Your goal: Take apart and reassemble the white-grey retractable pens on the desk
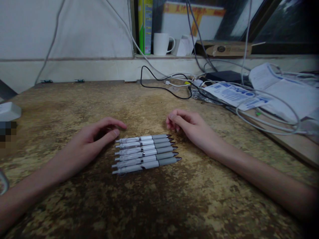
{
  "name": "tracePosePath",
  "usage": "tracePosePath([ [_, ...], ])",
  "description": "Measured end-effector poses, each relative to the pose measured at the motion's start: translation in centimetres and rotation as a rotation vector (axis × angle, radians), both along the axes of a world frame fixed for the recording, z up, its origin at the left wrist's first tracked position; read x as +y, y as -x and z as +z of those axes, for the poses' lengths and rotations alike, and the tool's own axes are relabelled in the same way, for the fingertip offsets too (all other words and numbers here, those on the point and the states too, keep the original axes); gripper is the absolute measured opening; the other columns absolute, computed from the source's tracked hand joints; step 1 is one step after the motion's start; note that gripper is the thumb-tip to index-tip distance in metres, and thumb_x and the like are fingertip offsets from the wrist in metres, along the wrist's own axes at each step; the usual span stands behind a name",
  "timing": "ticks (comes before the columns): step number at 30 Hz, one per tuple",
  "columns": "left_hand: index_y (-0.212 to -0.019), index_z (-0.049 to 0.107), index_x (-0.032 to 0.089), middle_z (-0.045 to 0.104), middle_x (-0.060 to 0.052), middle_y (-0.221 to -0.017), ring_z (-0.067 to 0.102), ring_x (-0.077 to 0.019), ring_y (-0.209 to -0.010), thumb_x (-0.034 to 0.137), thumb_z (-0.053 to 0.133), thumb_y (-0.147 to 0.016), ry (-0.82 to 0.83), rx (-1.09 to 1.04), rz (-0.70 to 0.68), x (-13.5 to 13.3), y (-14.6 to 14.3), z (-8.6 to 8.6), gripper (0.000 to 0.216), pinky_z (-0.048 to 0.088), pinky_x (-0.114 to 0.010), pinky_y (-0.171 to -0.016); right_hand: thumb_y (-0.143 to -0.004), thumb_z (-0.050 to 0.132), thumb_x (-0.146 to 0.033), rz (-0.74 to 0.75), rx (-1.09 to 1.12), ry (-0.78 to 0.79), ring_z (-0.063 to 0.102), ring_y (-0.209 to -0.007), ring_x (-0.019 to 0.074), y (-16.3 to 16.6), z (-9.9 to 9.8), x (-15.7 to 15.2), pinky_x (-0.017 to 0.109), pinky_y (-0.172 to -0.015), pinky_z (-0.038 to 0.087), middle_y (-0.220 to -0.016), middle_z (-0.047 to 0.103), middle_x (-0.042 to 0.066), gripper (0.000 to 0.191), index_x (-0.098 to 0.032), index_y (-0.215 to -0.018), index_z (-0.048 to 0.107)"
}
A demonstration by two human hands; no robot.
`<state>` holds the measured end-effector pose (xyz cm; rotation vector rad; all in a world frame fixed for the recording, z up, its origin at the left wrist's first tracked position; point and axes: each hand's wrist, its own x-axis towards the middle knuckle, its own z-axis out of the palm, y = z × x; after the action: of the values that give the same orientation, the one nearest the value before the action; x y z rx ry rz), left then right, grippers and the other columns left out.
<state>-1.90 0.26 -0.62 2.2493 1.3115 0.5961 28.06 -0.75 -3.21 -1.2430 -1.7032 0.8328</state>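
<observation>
At mid-bench (159,205), a tight row of pens (146,153) laid side by side and touching, grey tips toward the right edge, white ends toward the left. Left hand (93,139) palm down on the bench just beside the white ends, fingers loosely spread and slightly arched, thumb tip close to the farthest pens, gripping nothing. Right hand (186,124) resting just beyond the tips at the row's far right corner, fingers curled loosely inward, empty, apart from the pens. Toward the bench's far right corner, tangled cables (185,79) and papers (234,94); a mug (161,43) on the ledge behind.
</observation>
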Motion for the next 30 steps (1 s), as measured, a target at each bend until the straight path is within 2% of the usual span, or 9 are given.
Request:
tracePosePath([
  [5,-0.134,0.064,0.035,0.069,-0.001,-0.129,0.066,-0.0274,-0.11,0.057,0.061,-0.096,0.02,0.063,-0.081,-0.2,0.5,0.3,0.044,0.056,-0.038,-0.091,-0.101,0.057,-0.04,0.018,-0.286,-0.024,0.063,-0.084,0.0209,-0.7,1.2,-1.1,0.032,-0.072,0.043,-0.092,0.072,0.004,0.023,-0.021,-0.102,0.069],
  [9,-0.143,0.055,0.034,0.06,-0.006,-0.142,0.057,-0.0322,-0.127,0.052,0.076,-0.086,-0.063,0.162,-0.241,-0.7,0.6,0.5,0.064,0.052,-0.046,-0.104,-0.1,0.059,-0.052,0.146,-0.43,0.058,0.064,-0.082,0.021,-1.7,2.4,-2.3,0.033,-0.069,0.045,-0.097,0.073,0.005,0.035,-0.024,-0.117,0.069],
  [13,-0.147,0.049,0.033,0.057,-0.007,-0.144,0.051,-0.0328,-0.135,0.041,0.083,-0.08,-0.097,0.18,-0.356,-1.6,0.2,0.3,0.076,0.047,-0.049,-0.112,-0.085,0.076,-0.06,0.279,-0.517,0.062,0.063,-0.082,0.0209,-2.2,2.9,-3.0,0.032,-0.067,0.047,-0.102,0.069,0.004,0.06,-0.027,-0.133,0.063],
  [15,-0.147,0.048,0.033,0.056,-0.006,-0.145,0.05,-0.0316,-0.136,0.038,0.082,-0.082,-0.104,0.184,-0.367,-1.9,0.0,0.1,0.073,0.045,-0.048,-0.114,-0.078,0.082,-0.06,0.323,-0.544,0.057,0.063,-0.086,0.0219,-2.1,2.9,-3.1,0.032,-0.07,0.049,-0.109,0.067,0.005,0.069,-0.029,-0.137,0.062],
  [17,-0.146,0.049,0.033,0.057,-0.005,-0.144,0.05,-0.0305,-0.134,0.037,0.079,-0.085,-0.106,0.181,-0.365,-2.0,-0.2,-0.1,0.068,0.045,-0.047,-0.113,-0.077,0.083,-0.057,0.339,-0.559,0.064,0.063,-0.09,0.0226,-1.9,2.8,-3.1,0.033,-0.074,0.051,-0.114,0.065,0.005,0.072,-0.03,-0.139,0.06],
  [21,-0.144,0.051,0.031,0.06,-0.005,-0.14,0.053,-0.029,-0.129,0.039,0.075,-0.09,-0.115,0.166,-0.347,-1.4,-0.6,-0.3,0.059,0.047,-0.045,-0.11,-0.083,0.08,-0.052,0.349,-0.576,0.061,0.061,-0.09,0.022,-1.7,2.6,-2.2,0.033,-0.076,0.051,-0.114,0.063,0.006,0.061,-0.028,-0.137,0.063],
  [23,-0.144,0.051,0.03,0.06,-0.006,-0.14,0.053,-0.0289,-0.13,0.041,0.073,-0.092,-0.132,0.161,-0.332,-0.8,-0.8,-0.4,0.057,0.046,-0.046,-0.111,-0.085,0.079,-0.049,0.349,-0.575,0.027,0.061,-0.088,0.0212,-1.9,2.4,-1.4,0.033,-0.075,0.051,-0.112,0.063,0.006,0.057,-0.027,-0.135,0.064],
  [30,-0.145,0.054,0.025,0.062,-0.01,-0.141,0.055,-0.0323,-0.129,0.048,0.07,-0.093,-0.187,0.169,-0.253,2.2,-2.3,-0.5,0.06,0.044,-0.052,-0.111,-0.085,0.078,-0.052,0.282,-0.527,-0.052,0.063,-0.088,0.0212,-2.9,1.4,2.6,0.036,-0.077,0.054,-0.113,0.066,0.009,0.064,-0.021,-0.138,0.063],
])
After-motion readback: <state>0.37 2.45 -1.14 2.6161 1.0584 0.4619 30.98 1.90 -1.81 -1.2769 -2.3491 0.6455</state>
